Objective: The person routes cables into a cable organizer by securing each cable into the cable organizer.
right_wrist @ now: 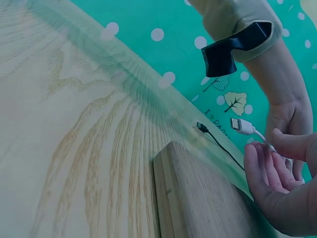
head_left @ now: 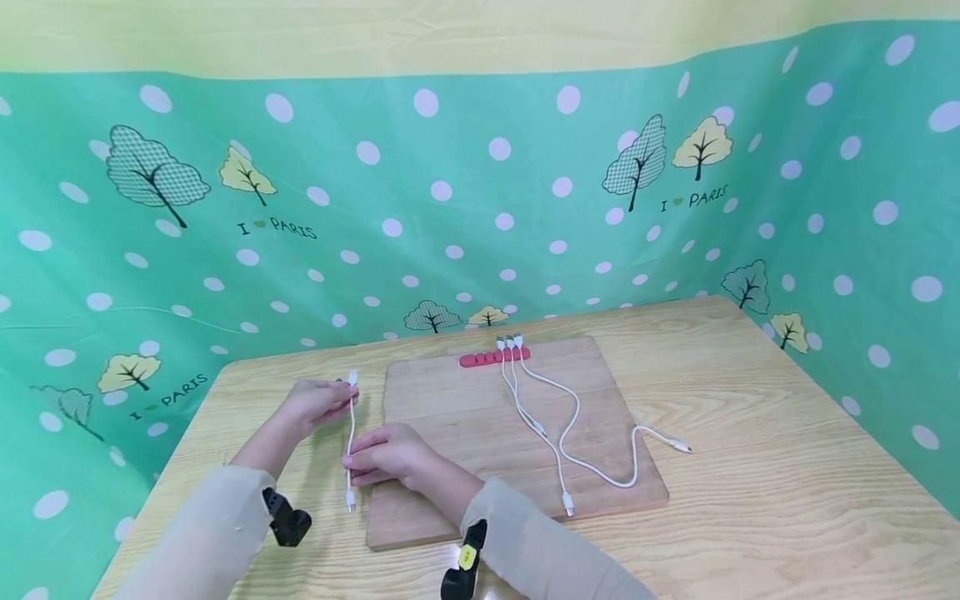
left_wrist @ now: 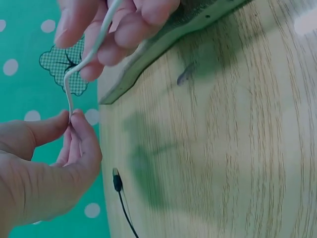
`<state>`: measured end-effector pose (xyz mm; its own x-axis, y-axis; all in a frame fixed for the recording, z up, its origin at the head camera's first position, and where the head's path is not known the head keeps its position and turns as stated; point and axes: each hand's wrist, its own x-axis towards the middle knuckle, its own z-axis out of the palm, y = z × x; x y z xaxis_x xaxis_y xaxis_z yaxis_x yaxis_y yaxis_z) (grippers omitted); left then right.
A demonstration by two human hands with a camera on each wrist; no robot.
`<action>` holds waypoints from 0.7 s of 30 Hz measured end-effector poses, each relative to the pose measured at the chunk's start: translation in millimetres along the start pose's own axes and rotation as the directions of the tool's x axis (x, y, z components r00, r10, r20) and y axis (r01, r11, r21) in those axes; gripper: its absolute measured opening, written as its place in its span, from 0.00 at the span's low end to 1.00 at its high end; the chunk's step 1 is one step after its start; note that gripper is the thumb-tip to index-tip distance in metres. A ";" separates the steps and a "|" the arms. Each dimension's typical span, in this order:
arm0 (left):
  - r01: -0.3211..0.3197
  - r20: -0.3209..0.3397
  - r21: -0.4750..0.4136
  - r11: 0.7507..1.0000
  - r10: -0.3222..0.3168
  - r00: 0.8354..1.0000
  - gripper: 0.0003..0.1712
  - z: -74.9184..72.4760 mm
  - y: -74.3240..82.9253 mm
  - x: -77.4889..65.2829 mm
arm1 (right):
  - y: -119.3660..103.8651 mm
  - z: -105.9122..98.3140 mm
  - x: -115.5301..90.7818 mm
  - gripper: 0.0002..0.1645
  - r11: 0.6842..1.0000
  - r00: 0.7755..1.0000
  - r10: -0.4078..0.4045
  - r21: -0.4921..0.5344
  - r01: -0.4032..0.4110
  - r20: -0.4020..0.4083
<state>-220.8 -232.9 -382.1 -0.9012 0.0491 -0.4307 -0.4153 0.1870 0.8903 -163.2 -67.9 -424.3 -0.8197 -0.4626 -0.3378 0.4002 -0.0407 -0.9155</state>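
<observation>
A white charging cable [head_left: 352,429] is stretched between my two hands, over the table just left of the wooden board. My left hand [head_left: 321,402] pinches it near the far end, below the USB plug [head_left: 353,377]. Closer to me, my right hand [head_left: 392,454] grips the same cable between thumb and fingers, with the smaller plug [head_left: 350,502] sticking out below. In the left wrist view the cord [left_wrist: 68,87] bends between the left fingertips and the right hand. The right wrist view shows a white plug [right_wrist: 242,126] poking out beyond the right fingers.
On the wooden board [head_left: 442,417] lies a red cable holder [head_left: 480,360] with three white cables [head_left: 576,408] at its right end; one trails past the board's right edge. A black cable [left_wrist: 124,206] lies on the table [head_left: 750,467] at the left. A dotted curtain [head_left: 450,167] hangs behind.
</observation>
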 end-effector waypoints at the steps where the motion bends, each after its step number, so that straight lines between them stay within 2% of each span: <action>1: 0.003 0.006 -0.015 1.000 -0.003 1.000 0.29 0.5 0.1 0.7 | -0.2 -1.6 -0.8 0.12 1.000 1.000 0.000 -0.004 0.000 -0.006; 10: 0.011 0.029 -0.136 0.991 -0.008 1.000 0.32 8.4 3.8 4.1 | -2.4 -17.7 -6.1 0.13 1.000 0.999 0.002 -0.023 -0.003 -0.051; 21: -0.025 0.040 -0.163 0.986 0.032 0.999 0.31 22.0 6.4 10.4 | -4.0 -38.8 -9.8 0.15 0.999 0.998 0.017 -0.028 -0.019 -0.068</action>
<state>-230.1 -209.6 -384.2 -0.9082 0.0945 -0.4076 -0.4074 0.0229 0.9130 -172.7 -28.8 -425.8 -0.8390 -0.4016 -0.3671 0.4039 -0.0076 -0.9148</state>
